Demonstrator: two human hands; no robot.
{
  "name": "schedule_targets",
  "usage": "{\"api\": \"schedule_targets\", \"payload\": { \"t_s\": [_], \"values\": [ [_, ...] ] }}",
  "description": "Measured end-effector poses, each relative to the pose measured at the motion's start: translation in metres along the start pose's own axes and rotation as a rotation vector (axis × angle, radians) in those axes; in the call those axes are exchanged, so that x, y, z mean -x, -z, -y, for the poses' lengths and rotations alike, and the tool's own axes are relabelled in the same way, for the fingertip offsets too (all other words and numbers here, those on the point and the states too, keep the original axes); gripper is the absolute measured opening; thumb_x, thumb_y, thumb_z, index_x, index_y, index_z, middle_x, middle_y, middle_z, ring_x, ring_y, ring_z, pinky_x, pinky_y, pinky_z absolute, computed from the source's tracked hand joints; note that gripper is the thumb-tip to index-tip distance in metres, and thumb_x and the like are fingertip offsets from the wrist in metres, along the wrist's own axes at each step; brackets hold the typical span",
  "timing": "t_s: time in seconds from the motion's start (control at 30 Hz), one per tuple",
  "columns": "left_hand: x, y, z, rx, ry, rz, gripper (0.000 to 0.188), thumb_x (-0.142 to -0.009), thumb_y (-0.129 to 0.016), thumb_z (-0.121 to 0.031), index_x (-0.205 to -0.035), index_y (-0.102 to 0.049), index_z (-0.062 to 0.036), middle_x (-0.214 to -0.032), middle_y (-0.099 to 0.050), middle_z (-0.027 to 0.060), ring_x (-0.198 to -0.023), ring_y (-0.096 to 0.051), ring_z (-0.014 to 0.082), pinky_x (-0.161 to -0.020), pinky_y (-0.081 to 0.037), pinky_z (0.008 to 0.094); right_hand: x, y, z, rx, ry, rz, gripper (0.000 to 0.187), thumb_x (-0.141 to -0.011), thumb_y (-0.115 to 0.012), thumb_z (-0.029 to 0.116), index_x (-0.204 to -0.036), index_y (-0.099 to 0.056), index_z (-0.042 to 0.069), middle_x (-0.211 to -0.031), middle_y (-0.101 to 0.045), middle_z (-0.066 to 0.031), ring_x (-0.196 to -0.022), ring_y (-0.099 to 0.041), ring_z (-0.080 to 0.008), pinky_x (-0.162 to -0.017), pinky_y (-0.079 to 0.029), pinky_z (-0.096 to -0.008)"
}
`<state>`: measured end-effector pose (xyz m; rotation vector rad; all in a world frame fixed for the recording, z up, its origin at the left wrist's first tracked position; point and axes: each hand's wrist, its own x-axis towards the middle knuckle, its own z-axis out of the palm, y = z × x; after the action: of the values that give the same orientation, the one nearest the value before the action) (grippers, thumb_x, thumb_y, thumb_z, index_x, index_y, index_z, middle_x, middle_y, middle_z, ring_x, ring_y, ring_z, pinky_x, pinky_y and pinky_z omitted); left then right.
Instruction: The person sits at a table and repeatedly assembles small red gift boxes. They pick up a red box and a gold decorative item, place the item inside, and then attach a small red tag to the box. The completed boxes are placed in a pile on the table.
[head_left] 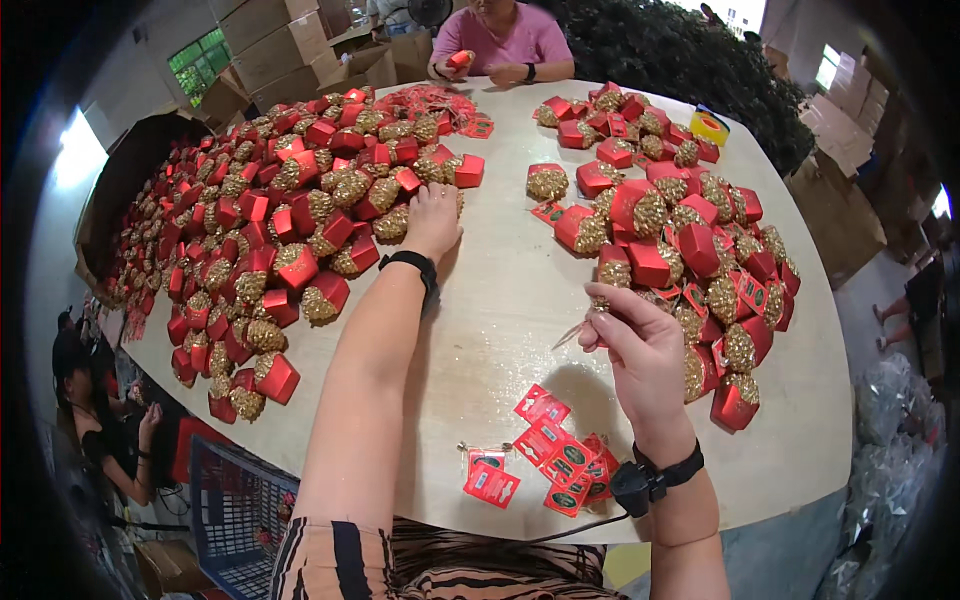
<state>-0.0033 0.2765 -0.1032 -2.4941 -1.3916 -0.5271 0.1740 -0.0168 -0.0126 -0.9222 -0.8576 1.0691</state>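
Observation:
My left hand reaches to the right edge of the left pile, its fingers curled onto a red and gold glitter ornament. The ornament has a faceted red base and a rough gold end like a pinecone. My right hand hovers over the table by the right pile, thumb and forefinger pinched on a thin pale string. Whether a tag hangs on that string I cannot tell. Below it lie several red cardboard tags, some overlapping, with a pair of tags beside them.
A large pile of ornaments covers the table's left, another pile its right. More red tags lie at the far edge. Across the table a person in pink handles an ornament. A blue basket stands lower left.

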Motion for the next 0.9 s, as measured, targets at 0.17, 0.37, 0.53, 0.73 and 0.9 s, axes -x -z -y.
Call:
{"api": "schedule_targets", "payload": {
  "t_s": [0.17,0.37,0.53,0.73,0.9],
  "values": [
    [0.013,0.021,-0.007,0.157,-0.048,0.073,0.051,-0.061,-0.071,-0.010,-0.106,-0.049,-0.0045,-0.105,-0.048,0.0172,-0.098,-0.051,0.0339,-0.082,-0.045,0.0422,0.001,-0.001,0.001,-0.027,-0.107,0.041,0.021,-0.082,-0.057,0.001,-0.102,-0.061,-0.004,-0.068,-0.058,-0.0029,-0.062,-0.056,-0.0087,-0.059,-0.044,-0.0211],
    [0.051,0.045,0.002,0.741,0.090,0.051,0.054,-0.067,-0.071,-0.011,-0.115,-0.048,-0.0028,-0.104,-0.049,0.0137,-0.088,-0.058,0.0271,-0.082,-0.049,0.0351,0.000,-0.004,-0.009,0.002,-0.116,0.099,0.021,-0.083,-0.059,0.005,-0.102,-0.062,-0.003,-0.069,-0.059,-0.0028,-0.056,-0.054,-0.0068,-0.053,-0.043,-0.0193],
    [0.106,0.115,-0.045,1.961,0.572,0.361,0.042,-0.084,-0.059,-0.022,-0.119,-0.046,-0.0022,-0.113,-0.055,0.0139,-0.101,-0.057,0.0236,-0.086,-0.049,0.0406,-0.006,0.008,-0.023,-0.132,-0.177,0.098,0.022,-0.089,-0.052,0.008,-0.107,-0.058,-0.005,-0.071,-0.059,-0.0038,-0.056,-0.057,-0.0087,-0.049,-0.046,-0.0201],
    [0.160,0.153,-0.067,2.323,0.583,0.429,0.045,-0.088,-0.054,-0.036,-0.122,-0.046,-0.0082,-0.113,-0.058,0.0116,-0.095,-0.060,0.0255,-0.080,-0.051,0.0421,-0.002,-0.002,-0.026,-0.189,-0.217,0.158,0.023,-0.090,-0.054,0.012,-0.107,-0.058,-0.003,-0.075,-0.062,-0.0042,-0.060,-0.058,-0.0083,-0.053,-0.047,-0.0194],
    [0.179,0.157,-0.084,2.191,0.580,0.311,0.047,-0.088,-0.051,-0.042,-0.122,-0.047,-0.0105,-0.108,-0.060,0.0130,-0.086,-0.061,0.0238,-0.068,-0.053,0.0359,0.003,-0.008,-0.027,0.178,0.031,0.182,0.023,-0.093,-0.048,0.017,-0.099,-0.060,-0.001,-0.069,-0.059,-0.0018,-0.056,-0.051,-0.0043,-0.051,-0.041,-0.0188]
  ]
}}
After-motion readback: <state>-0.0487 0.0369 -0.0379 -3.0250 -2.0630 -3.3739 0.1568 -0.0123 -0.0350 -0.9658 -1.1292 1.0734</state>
